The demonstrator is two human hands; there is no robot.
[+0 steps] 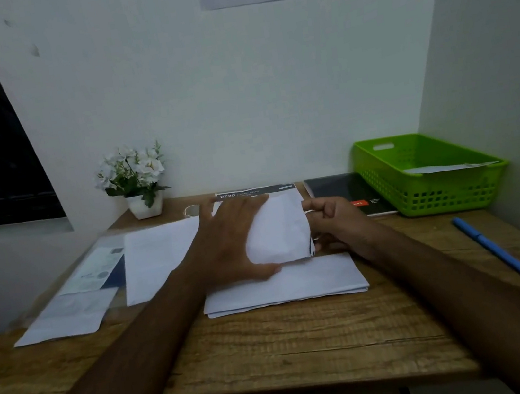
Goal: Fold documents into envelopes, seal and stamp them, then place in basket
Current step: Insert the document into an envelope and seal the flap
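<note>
At the desk's middle, a white folded document (279,231) bulges up between my hands. My left hand (228,245) lies over its left side with fingers spread and the thumb under its lower edge. My right hand (333,223) pinches its right edge with curled fingers. Beneath them lies a flat white envelope stack (285,285). A green plastic basket (434,196) at the back right holds one white envelope (446,167).
More white sheets (156,256) and a clear sleeve with papers (73,292) lie at the left. A potted white flower (136,181), a printed sheet (258,191) and a black notebook (349,193) stand by the wall. A blue pen (496,249) lies at the right.
</note>
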